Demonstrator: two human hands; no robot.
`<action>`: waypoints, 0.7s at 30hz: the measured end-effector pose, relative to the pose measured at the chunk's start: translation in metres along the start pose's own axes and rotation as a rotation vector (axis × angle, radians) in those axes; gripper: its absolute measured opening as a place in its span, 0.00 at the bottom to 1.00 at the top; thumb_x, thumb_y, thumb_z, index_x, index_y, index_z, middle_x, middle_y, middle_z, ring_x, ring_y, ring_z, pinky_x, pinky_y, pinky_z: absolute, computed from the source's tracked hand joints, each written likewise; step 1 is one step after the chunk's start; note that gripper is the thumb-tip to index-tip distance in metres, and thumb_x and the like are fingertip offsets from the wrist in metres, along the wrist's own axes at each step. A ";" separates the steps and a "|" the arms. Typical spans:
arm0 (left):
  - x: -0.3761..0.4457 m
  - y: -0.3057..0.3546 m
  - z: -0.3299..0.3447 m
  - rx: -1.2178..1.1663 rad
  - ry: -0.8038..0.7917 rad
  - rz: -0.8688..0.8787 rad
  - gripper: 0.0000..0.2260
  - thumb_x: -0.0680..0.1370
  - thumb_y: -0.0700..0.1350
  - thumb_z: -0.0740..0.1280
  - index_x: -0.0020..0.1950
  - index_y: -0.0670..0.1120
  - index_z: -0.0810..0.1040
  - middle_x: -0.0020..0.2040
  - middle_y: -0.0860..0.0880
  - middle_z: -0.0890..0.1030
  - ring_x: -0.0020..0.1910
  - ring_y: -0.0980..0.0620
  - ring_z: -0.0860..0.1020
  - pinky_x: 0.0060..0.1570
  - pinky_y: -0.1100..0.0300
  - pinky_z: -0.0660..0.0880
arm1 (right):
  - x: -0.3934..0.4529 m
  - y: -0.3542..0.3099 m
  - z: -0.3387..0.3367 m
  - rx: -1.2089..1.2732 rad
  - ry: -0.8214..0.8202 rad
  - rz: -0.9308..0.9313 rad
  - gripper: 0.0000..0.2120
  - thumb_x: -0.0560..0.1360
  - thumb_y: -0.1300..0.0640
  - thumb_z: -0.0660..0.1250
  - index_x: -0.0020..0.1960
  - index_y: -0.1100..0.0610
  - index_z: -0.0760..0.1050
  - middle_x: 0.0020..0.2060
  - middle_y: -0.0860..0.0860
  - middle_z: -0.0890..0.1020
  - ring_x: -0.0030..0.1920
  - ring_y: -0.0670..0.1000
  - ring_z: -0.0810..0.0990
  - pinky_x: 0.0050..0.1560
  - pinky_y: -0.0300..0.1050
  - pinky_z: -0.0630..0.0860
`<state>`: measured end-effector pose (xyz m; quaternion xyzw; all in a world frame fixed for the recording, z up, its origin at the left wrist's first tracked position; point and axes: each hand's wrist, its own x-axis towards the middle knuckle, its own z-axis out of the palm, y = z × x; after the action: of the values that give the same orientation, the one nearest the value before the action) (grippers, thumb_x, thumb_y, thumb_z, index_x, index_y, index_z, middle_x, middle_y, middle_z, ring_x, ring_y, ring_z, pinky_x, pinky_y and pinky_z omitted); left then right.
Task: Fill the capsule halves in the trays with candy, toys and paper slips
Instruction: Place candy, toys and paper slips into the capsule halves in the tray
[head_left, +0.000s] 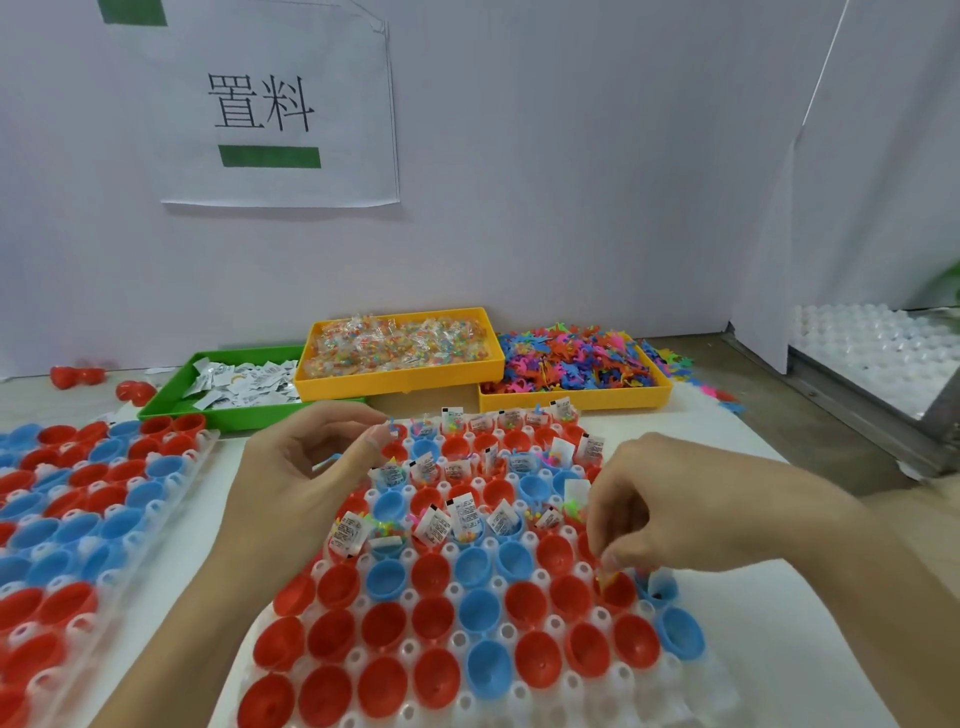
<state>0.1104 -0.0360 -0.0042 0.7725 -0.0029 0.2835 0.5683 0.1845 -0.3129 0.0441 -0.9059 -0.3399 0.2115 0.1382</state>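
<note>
Three supply bins sit within reach behind the work: a green tray (171, 397) of paper slips, a yellow tray (400, 382) of candy, another (571, 400) of toys. At the clear capsule tray (363, 657) (far rows filled, near halves bare), the left hand (301, 467) hovers loosely curled, seemingly empty; the right hand (670, 514) pinches a small candy or toy over a red half (618, 592).

left hand (306, 467): palm turned inward, fingers (363, 441) loosely curled, thumb and forefinger tips close together, forearm reaching in from lower left | right hand (670, 512): back up, fingers pointing down, tips pinched together, forearm entering from lower right
</note>
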 end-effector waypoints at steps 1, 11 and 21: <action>0.001 0.000 -0.001 -0.006 0.008 -0.001 0.10 0.71 0.50 0.71 0.48 0.47 0.84 0.41 0.47 0.85 0.40 0.49 0.83 0.40 0.61 0.81 | 0.001 -0.001 0.001 -0.017 -0.013 0.011 0.01 0.73 0.52 0.75 0.43 0.47 0.84 0.38 0.40 0.85 0.38 0.38 0.82 0.45 0.40 0.82; 0.003 -0.003 -0.005 -0.008 0.043 -0.001 0.11 0.71 0.50 0.70 0.49 0.47 0.84 0.41 0.47 0.85 0.40 0.52 0.83 0.35 0.68 0.78 | 0.000 -0.003 -0.001 -0.057 -0.040 0.061 0.01 0.73 0.49 0.75 0.43 0.44 0.85 0.39 0.39 0.84 0.42 0.38 0.82 0.47 0.45 0.83; 0.005 -0.005 -0.007 0.016 0.060 -0.005 0.10 0.72 0.51 0.68 0.49 0.48 0.83 0.42 0.50 0.85 0.41 0.53 0.83 0.39 0.67 0.79 | 0.003 -0.005 0.003 -0.131 -0.045 0.117 0.03 0.73 0.46 0.74 0.44 0.45 0.82 0.43 0.42 0.80 0.42 0.43 0.80 0.43 0.39 0.81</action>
<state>0.1130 -0.0262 -0.0052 0.7681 0.0184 0.3051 0.5627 0.1826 -0.3071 0.0424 -0.9262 -0.3026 0.2170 0.0585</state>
